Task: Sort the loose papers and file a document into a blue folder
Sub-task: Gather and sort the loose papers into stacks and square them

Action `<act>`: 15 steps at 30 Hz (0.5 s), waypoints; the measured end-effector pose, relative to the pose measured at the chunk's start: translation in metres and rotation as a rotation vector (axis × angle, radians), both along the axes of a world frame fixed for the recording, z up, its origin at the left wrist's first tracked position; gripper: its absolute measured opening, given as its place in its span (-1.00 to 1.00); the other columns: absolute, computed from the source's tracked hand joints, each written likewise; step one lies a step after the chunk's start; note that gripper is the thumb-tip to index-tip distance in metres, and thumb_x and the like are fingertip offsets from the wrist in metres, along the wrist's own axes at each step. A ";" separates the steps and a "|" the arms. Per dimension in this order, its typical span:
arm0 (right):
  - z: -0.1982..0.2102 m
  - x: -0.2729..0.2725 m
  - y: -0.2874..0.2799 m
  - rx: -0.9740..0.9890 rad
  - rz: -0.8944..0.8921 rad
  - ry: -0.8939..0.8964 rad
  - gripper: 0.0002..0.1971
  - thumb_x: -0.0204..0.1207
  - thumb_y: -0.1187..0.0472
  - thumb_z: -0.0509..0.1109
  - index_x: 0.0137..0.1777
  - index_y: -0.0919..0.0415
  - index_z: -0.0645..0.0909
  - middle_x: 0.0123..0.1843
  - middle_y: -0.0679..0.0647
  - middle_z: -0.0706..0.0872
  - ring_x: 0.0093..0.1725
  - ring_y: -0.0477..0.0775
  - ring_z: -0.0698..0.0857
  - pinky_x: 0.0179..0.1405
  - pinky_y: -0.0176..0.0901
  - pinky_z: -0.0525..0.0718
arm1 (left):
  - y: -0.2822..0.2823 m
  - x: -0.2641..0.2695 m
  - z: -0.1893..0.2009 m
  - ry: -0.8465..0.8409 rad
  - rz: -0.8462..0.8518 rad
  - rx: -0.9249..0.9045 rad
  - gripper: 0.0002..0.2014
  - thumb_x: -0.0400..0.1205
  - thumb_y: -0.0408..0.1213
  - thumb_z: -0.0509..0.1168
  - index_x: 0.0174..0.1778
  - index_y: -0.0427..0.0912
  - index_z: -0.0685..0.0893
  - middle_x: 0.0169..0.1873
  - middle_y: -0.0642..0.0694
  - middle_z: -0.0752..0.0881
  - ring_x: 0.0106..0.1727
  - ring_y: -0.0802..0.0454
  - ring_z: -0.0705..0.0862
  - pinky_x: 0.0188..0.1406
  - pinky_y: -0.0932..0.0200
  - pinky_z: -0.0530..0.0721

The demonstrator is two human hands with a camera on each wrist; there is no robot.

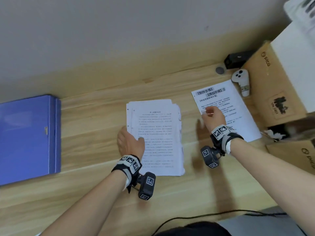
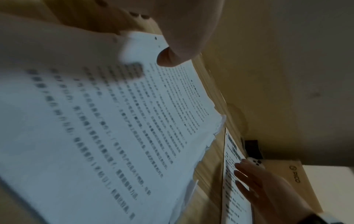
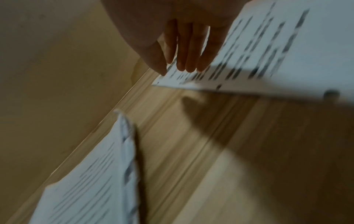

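While flat on the desk (image 1: pixel 95 193), pinned at the left edge of the stack (image 1: pixel 156 137) by the left hand (image 1: pixel 130 144), thumb laid on the top page, remaining fingers out of sight below the palm, so grip there cannot tell. On the sheet (image 1: pixel 238 108) to the right, touched by the right hand (image 1: pixel 214 116) with straight, loosely spread fingers (image 3: pixel 191 50) pressing near its left edge; nothing pinched. Well apart at far left, lying closed: the folder (image 1: pixel 29 138). Just beyond the sheet's top corner, a white controller (image 1: pixel 241 81), a black box (image 1: pixel 236 59), then cartons (image 1: pixel 272 82) crowding the right side. Along the near edge, a black cable (image 1: pixel 196 217).
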State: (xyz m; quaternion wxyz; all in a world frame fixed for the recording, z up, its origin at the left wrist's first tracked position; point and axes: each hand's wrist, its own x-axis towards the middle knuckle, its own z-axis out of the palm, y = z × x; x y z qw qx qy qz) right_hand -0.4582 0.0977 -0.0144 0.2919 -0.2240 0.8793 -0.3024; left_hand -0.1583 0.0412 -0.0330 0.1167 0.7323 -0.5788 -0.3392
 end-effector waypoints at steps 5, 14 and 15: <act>-0.002 -0.073 0.007 0.096 0.018 0.164 -0.65 0.53 0.26 0.35 0.33 0.21 0.61 0.30 0.17 0.65 0.24 0.20 0.66 0.20 -0.11 0.56 | -0.008 -0.059 0.013 0.205 -0.128 -0.099 -0.46 0.59 -0.47 0.24 0.53 -0.15 0.37 0.47 -0.08 0.43 0.50 -0.03 0.35 0.46 0.14 0.33; -0.010 -0.134 0.023 0.329 -0.053 0.216 -0.38 0.38 0.13 0.50 0.40 0.37 0.44 0.37 0.34 0.53 0.40 0.38 0.47 0.41 0.18 0.44 | 0.002 -0.187 0.013 0.459 -0.362 0.300 -0.68 0.61 -0.44 0.18 0.28 -0.19 0.61 0.13 -0.14 0.72 0.07 -0.06 0.69 -0.05 0.23 0.58; -0.008 -0.136 0.025 0.353 -0.050 0.192 -0.35 0.35 0.09 0.54 0.38 0.37 0.45 0.35 0.33 0.55 0.38 0.38 0.50 0.40 0.21 0.47 | 0.004 -0.196 0.013 0.417 -0.389 0.352 -0.65 0.63 -0.39 0.20 0.35 -0.19 0.58 0.18 -0.13 0.71 0.12 -0.08 0.69 -0.02 0.22 0.56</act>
